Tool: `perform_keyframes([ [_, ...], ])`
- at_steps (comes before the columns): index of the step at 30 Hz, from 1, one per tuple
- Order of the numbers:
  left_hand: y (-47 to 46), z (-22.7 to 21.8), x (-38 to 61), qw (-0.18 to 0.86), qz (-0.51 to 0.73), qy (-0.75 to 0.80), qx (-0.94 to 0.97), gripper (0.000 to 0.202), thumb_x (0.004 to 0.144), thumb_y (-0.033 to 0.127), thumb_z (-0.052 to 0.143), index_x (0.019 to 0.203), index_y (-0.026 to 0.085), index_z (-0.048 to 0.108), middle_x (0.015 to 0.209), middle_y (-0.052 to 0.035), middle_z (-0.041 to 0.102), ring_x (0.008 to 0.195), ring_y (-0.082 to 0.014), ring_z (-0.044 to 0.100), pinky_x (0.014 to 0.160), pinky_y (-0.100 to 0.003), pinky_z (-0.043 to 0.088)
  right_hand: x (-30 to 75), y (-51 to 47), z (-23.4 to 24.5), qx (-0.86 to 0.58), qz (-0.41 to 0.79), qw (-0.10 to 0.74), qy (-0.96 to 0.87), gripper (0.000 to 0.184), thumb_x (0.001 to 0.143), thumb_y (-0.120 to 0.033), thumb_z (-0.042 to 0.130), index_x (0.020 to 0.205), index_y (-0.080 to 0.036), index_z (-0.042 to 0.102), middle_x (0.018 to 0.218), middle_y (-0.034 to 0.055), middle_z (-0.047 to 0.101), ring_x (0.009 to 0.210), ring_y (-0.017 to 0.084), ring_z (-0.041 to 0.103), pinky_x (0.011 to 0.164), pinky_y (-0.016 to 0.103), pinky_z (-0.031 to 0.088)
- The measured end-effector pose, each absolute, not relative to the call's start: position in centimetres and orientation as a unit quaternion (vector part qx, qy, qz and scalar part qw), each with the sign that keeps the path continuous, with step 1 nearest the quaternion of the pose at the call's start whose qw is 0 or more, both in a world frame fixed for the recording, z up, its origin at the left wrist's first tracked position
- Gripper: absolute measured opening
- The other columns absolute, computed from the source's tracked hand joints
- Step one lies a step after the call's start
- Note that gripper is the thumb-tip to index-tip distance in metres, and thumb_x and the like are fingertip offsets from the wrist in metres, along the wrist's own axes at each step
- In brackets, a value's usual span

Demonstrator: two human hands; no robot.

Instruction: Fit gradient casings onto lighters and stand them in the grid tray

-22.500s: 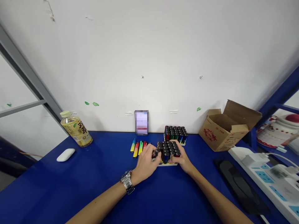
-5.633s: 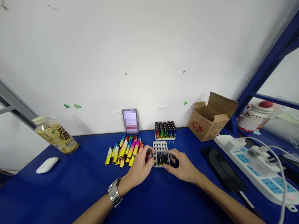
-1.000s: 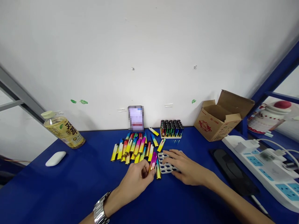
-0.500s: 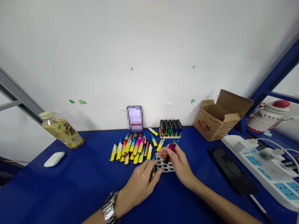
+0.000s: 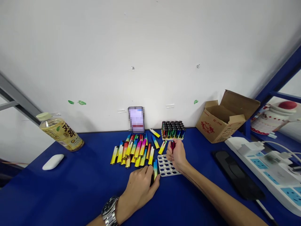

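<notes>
My right hand [image 5: 177, 153] is closed round a dark magenta lighter [image 5: 173, 145], held upright above the far right part of a white tray with holes [image 5: 164, 172]. To the left of the tray, my left hand [image 5: 142, 183] grips a blue and yellow lighter [image 5: 155, 168] between thumb and fingers; its lower end is hidden, and something dark shows by the fingertips. Beyond my left hand lies a heap of shiny, colourful lighters [image 5: 135, 150]. At the back, a second tray [image 5: 172, 138] holds rows of upright lighters with black tops [image 5: 173, 129].
A phone [image 5: 136, 121] leans against the wall. On the left are a drink bottle [image 5: 62, 131] and a white case [image 5: 53, 162]. An open cardboard box [image 5: 211, 125], a black phone [image 5: 237, 174] and a white power strip [image 5: 277, 179] with plugs stand on the right.
My right hand has turned into a fist round the magenta lighter, moving slightly away from me and uncovering more of the tray. My left hand has drawn slightly left, off the tray's edge.
</notes>
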State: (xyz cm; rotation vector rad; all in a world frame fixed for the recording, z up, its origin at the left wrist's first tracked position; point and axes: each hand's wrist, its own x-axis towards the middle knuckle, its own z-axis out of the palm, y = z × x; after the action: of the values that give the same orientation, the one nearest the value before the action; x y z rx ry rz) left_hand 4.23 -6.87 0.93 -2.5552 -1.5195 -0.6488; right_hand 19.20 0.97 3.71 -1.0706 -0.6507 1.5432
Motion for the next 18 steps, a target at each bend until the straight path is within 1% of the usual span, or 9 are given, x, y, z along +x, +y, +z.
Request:
perform_keyframes([
  [3, -6.9, 0.9, 4.3, 0.042, -0.205, -0.508, -0.836, 0.019, 0.089, 0.03, 0.046, 0.073, 0.021, 0.045, 0.06, 0.0027, 0.058, 0.048, -0.0153, 0.058, 0.044, -0.027, 0.035, 19.3, 0.9, 3.8, -0.452, 0.662, 0.525, -0.286, 0.05, 0.084, -0.033, 0.031, 0.036, -0.02, 0.032, 0.029, -0.0068, 0.02, 0.028, 0.005, 0.014, 0.031, 0.018, 0.012],
  [6, -7.0, 0.9, 4.3, 0.036, -0.196, -0.514, -0.834, 0.019, 0.089, 0.03, 0.046, 0.073, 0.021, 0.046, 0.06, 0.002, 0.059, 0.05, -0.0161, 0.059, 0.045, -0.027, 0.035, 19.5, 0.9, 3.5, -0.463, 0.64, 0.532, -0.305, 0.049, 0.085, -0.029, 0.031, 0.037, -0.02, 0.031, 0.03, -0.0069, 0.021, 0.029, 0.005, 0.013, 0.032, 0.018, 0.012],
  [8, -7.0, 0.9, 4.3, 0.03, -0.19, -0.521, -0.832, 0.019, 0.088, 0.031, 0.046, 0.073, 0.02, 0.047, 0.061, 0.0017, 0.06, 0.05, -0.0165, 0.059, 0.045, -0.027, 0.035, 19.6, 0.9, 3.2, -0.43, 0.642, 0.528, -0.352, 0.051, 0.089, -0.037, 0.03, 0.041, -0.02, 0.034, 0.032, -0.0072, 0.023, 0.03, 0.005, 0.016, 0.034, 0.019, 0.016],
  [10, -6.9, 0.9, 4.3, 0.021, -0.182, -0.532, -0.826, 0.019, 0.088, 0.033, 0.046, 0.074, 0.02, 0.048, 0.061, 0.0012, 0.061, 0.052, -0.0172, 0.06, 0.047, -0.027, 0.035, 19.8, 1.0, 2.8, -0.374, 0.636, 0.514, -0.437, 0.051, 0.091, -0.05, 0.031, 0.051, -0.02, 0.042, 0.036, -0.0058, 0.034, 0.033, 0.007, 0.029, 0.038, 0.021, 0.027],
  [12, -6.9, 1.1, 4.4, 0.005, -0.17, -0.546, -0.821, 0.019, 0.086, 0.034, 0.047, 0.074, 0.02, 0.049, 0.063, 0.0003, 0.062, 0.054, -0.0181, 0.062, 0.048, -0.027, 0.034, 20.1, 1.0, 2.5, -0.338, 0.598, 0.495, -0.532, 0.043, 0.09, -0.055, 0.039, 0.07, -0.019, 0.05, 0.048, -0.0024, 0.051, 0.045, 0.011, 0.045, 0.049, 0.024, 0.039],
  [13, -6.9, 1.2, 4.4, -0.007, -0.162, -0.553, -0.817, 0.019, 0.086, 0.035, 0.047, 0.074, 0.02, 0.05, 0.064, -0.0002, 0.063, 0.056, -0.0184, 0.062, 0.049, -0.027, 0.034, 20.2, 1.0, 2.4, -0.333, 0.571, 0.483, -0.574, 0.038, 0.089, -0.054, 0.043, 0.081, -0.019, 0.051, 0.057, -0.0006, 0.058, 0.053, 0.012, 0.049, 0.055, 0.025, 0.041],
  [14, -6.9, 1.3, 4.4, -0.022, -0.153, -0.561, -0.813, 0.019, 0.086, 0.035, 0.046, 0.074, 0.02, 0.05, 0.065, -0.0006, 0.063, 0.057, -0.0185, 0.063, 0.05, -0.027, 0.033, 20.4, 0.9, 2.3, -0.331, 0.547, 0.469, -0.61, 0.033, 0.09, -0.052, 0.046, 0.09, -0.019, 0.051, 0.067, 0.001, 0.063, 0.057, 0.013, 0.051, 0.058, 0.025, 0.042],
  [16, -6.9, 1.6, 4.5, -0.053, -0.131, -0.582, -0.801, 0.019, 0.084, 0.032, 0.046, 0.071, 0.02, 0.05, 0.064, -0.001, 0.063, 0.059, -0.0186, 0.063, 0.051, -0.027, 0.031, 20.6, 0.9, 2.0, -0.328, 0.51, 0.439, -0.663, 0.03, 0.091, -0.049, 0.046, 0.096, -0.02, 0.051, 0.08, 0.0035, 0.066, 0.062, 0.013, 0.05, 0.059, 0.025, 0.04],
  [18, -6.9, 1.8, 4.6, -0.08, -0.108, -0.605, -0.784, 0.018, 0.081, 0.03, 0.046, 0.066, 0.02, 0.049, 0.062, -0.0012, 0.062, 0.059, -0.019, 0.062, 0.051, -0.027, 0.028, 20.8, 0.9, 1.8, -0.322, 0.488, 0.415, -0.697, 0.03, 0.091, -0.047, 0.046, 0.095, -0.019, 0.056, 0.087, 0.0052, 0.065, 0.064, 0.013, 0.05, 0.057, 0.025, 0.039],
])
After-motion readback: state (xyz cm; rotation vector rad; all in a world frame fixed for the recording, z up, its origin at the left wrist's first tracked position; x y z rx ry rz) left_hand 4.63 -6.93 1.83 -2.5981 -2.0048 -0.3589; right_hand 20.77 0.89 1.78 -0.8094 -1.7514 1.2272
